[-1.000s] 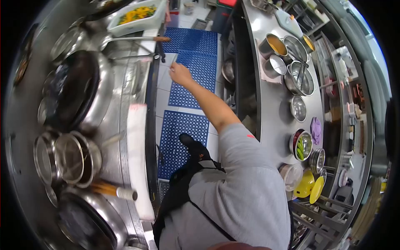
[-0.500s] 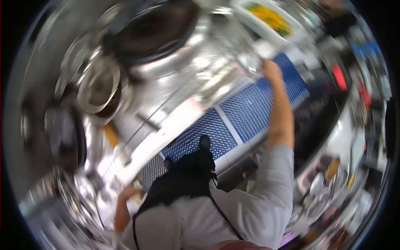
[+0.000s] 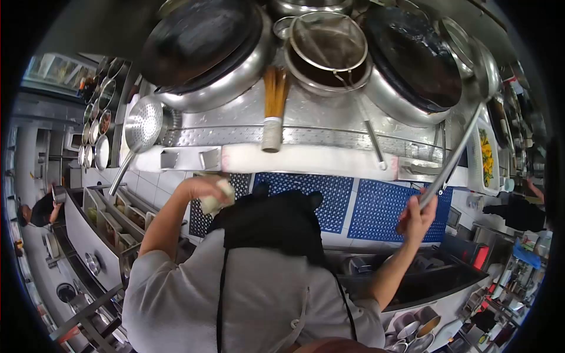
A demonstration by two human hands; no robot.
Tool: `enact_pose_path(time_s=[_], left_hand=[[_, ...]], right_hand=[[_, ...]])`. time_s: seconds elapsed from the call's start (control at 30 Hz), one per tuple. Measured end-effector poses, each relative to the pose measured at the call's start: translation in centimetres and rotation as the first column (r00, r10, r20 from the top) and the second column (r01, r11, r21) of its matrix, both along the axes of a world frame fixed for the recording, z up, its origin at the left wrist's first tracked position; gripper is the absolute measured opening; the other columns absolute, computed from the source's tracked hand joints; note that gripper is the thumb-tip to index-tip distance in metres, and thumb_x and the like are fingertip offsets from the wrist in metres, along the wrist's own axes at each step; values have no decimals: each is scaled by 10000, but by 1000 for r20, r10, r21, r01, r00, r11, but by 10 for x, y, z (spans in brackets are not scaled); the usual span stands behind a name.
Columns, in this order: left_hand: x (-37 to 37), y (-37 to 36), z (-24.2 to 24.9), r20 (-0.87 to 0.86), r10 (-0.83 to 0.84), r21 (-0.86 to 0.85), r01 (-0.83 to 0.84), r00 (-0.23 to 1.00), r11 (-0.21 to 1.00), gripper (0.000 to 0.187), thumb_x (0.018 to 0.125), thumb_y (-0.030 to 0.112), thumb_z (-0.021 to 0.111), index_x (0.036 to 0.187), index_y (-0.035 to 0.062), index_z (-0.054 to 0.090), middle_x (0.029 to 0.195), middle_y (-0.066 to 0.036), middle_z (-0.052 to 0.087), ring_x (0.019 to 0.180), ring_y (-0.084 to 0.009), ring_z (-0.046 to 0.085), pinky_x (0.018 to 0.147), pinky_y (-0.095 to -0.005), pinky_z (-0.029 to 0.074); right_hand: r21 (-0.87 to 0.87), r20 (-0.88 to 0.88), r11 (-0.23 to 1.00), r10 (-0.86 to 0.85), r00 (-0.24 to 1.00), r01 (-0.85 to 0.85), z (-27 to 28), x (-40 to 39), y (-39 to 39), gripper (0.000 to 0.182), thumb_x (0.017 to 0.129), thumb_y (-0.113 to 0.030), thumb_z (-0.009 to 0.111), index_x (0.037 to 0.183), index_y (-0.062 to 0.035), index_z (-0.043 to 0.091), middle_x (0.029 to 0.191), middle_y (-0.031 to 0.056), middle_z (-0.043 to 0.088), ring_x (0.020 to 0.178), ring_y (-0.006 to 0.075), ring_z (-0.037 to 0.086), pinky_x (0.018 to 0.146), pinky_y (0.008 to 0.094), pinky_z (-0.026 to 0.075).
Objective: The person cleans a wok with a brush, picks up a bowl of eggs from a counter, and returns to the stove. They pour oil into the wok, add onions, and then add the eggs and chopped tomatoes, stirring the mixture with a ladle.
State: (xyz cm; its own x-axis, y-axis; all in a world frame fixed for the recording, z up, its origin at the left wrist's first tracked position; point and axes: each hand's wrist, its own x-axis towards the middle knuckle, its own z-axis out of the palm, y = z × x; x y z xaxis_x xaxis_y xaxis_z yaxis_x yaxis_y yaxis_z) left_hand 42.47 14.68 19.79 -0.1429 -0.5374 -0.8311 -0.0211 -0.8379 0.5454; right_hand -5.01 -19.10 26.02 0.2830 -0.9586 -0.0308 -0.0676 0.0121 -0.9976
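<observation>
In the head view, my left hand (image 3: pixel 201 187) is closed around a crumpled pale cloth (image 3: pixel 219 197), just in front of the white stove edge. My right hand (image 3: pixel 419 219) grips the long metal handle of a ladle (image 3: pixel 485 72). The handle slants up and to the right, and the ladle's bowl is beside the right wok (image 3: pixel 415 62). A bamboo brush (image 3: pixel 273 109) lies on the steel stovetop between the woks. Left of it, a perforated skimmer (image 3: pixel 143 123) has its handle over the edge. A round strainer (image 3: pixel 329 41) rests on a pot (image 3: pixel 353 82).
A second dark wok (image 3: pixel 197 44) sits at the left of the stove. Blue perforated mats (image 3: pixel 388 206) cover the floor below. A white bin (image 3: pixel 484 156) with yellow pieces stands at the right. Other people (image 3: pixel 44 206) are at the far left and far right.
The view has turned and sharpened, with the stove now straight ahead. My left hand, with the cloth, has come up near the stove edge. The ladle in my right hand now shows clearly.
</observation>
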Motion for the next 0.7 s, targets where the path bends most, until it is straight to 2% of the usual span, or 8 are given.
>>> enact_pose_path(time_s=[0.03,0.13,0.23,0.3,0.4,0.5,0.63,0.7], left_hand=[[10,9,-14,3,19,-60,-19,1000,998,438,691,226,824,1061,25,706,944,-83,715,813,-182,676,695,-328,554],[23,18,1,-71,306,-177,-314,949,933,474,718,245,835,1080,-17,677,931,-106,708,787,-206,684,701,-337,561],[31,32,8,-253,587,-260,-639,769,724,517,812,201,735,1240,-39,574,1090,-146,675,910,-225,682,797,-342,565],[43,44,13,-366,639,-242,-732,677,637,616,807,159,716,1334,-53,477,1185,-177,632,1021,-263,666,882,-390,562],[59,61,14,-454,624,-352,-771,637,531,631,781,120,698,1334,-76,467,1200,-183,627,1047,-257,660,917,-382,552],[64,71,14,-527,595,-449,-794,606,410,571,767,110,716,1277,-67,531,1128,-142,668,982,-217,678,831,-337,574],[54,103,22,-341,777,-525,-793,529,309,500,761,193,786,1159,-45,598,1037,-109,674,898,-173,655,786,-311,544],[50,125,20,-280,805,-547,-776,523,314,502,765,201,790,1158,-46,599,1037,-127,678,901,-189,672,793,-322,555]], right_hand=[[54,-54,998,40,998,-37,7,29,20,301,935,-107,649,1180,-23,494,717,20,527,446,80,498,376,226,411],[188,167,948,226,960,-256,17,125,89,259,931,-133,657,1120,-43,505,593,1,500,374,88,462,334,230,388],[395,341,821,286,895,-413,17,208,160,200,950,-99,595,1120,-40,507,629,29,488,379,118,455,331,261,402],[460,387,767,280,878,-447,2,254,200,183,951,-74,546,1126,-40,503,661,45,483,395,124,459,337,275,414],[455,264,802,294,919,-387,-41,313,249,199,941,-57,507,1138,-46,483,665,47,474,412,134,468,341,288,424],[485,130,825,260,957,-290,-79,355,283,226,953,-88,514,1163,-52,439,660,51,467,409,148,462,344,295,419],[469,-38,841,324,945,-269,-89,385,292,150,985,-155,553,1011,-63,438,725,85,515,508,185,505,418,335,459],[312,-29,847,462,886,-431,-149,383,255,209,984,-183,590,1075,-48,458,847,135,585,582,205,562,439,354,485]])
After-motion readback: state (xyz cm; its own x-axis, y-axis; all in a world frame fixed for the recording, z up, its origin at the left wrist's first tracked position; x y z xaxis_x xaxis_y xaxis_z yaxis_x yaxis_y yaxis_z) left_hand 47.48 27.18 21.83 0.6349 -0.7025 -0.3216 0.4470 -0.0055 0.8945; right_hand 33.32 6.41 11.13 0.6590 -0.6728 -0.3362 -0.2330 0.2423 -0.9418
